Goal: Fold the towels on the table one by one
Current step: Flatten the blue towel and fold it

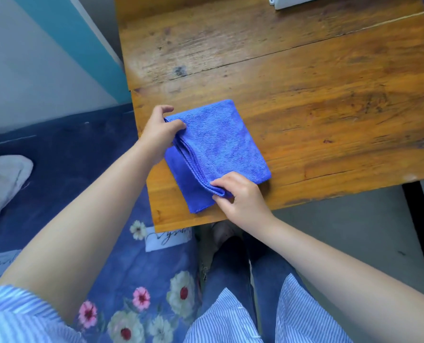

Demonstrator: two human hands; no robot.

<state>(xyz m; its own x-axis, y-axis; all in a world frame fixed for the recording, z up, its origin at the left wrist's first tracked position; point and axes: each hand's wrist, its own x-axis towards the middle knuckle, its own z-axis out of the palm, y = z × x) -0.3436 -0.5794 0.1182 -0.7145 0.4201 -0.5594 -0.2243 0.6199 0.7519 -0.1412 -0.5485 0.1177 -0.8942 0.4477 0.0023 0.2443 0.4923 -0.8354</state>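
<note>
1. Blue towel (218,147), folded in layers, lies flat at the near left corner of the wooden table (317,95).
2. Left hand (160,131) pinches the towel's far left corner, thumb on top.
3. Right hand (243,199) pinches the near corner's stacked edges.
4. Floral bedding (136,280) lies left of the table.

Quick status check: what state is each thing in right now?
blue towel: folded in layers, flat on the table
left hand: pinches the towel's far-left corner
right hand: pinches the towel's near corner layers
wooden table: bears the towel near its front-left corner
</note>
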